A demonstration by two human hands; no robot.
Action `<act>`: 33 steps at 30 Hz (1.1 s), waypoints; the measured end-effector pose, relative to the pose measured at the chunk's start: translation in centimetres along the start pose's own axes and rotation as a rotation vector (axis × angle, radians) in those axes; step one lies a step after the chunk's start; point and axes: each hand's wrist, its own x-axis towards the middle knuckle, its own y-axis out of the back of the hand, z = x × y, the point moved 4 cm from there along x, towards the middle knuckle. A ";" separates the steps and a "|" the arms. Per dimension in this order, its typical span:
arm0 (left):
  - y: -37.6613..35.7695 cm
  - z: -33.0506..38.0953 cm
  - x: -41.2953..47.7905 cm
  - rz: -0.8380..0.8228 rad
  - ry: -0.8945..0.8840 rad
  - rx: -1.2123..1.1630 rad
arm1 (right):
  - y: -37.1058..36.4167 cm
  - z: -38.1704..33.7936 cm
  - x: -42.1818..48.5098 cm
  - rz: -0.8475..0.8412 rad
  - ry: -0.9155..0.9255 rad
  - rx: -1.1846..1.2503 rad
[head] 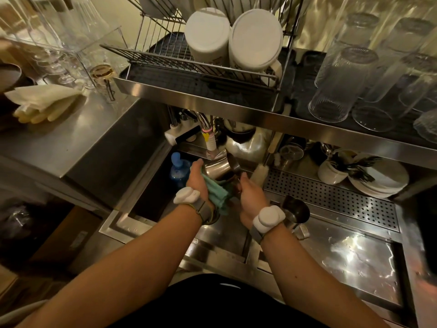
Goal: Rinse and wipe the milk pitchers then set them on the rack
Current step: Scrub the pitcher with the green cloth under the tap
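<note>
Fingers of both hands grip the milk pitcher (218,168); left presses cloth (216,194).

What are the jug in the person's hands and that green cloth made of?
The jug looks like polished stainless steel: silvery, with mirror-like reflections. The green cloth seems a soft woven or microfibre fabric, matte and bunched in folds under the left hand; exact fibre unclear.

Glossy steel pitcher (218,167), soft green cloth (216,194), brushed-metal sink (113,229)
</note>
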 end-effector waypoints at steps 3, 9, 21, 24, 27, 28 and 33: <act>0.3 -0.1 0.3 0.148 -0.044 0.142 | -0.6 -0.2 -0.4 -0.048 -0.064 0.121; 0.2 3.0 0.3 0.446 -0.297 0.375 | -1.9 0.8 -1.6 -0.099 -0.131 0.156; -1.0 0.7 -3.1 0.040 -0.742 0.819 | -3.2 -0.6 -1.9 -0.001 -0.039 -0.249; -1.3 0.9 -3.6 -0.082 -0.943 1.024 | -3.9 -0.6 -1.9 -0.003 -0.054 -0.296; 0.1 3.4 -1.5 -0.095 -0.805 1.161 | -4.0 1.1 -2.9 -0.017 -0.117 -0.097; 0.8 4.2 -0.5 -0.053 -0.730 1.241 | -4.1 1.6 -3.3 -0.026 -0.134 -0.079; 2.0 4.2 -2.6 -0.038 -0.977 1.325 | -5.4 1.3 -3.6 -0.012 -0.145 -0.017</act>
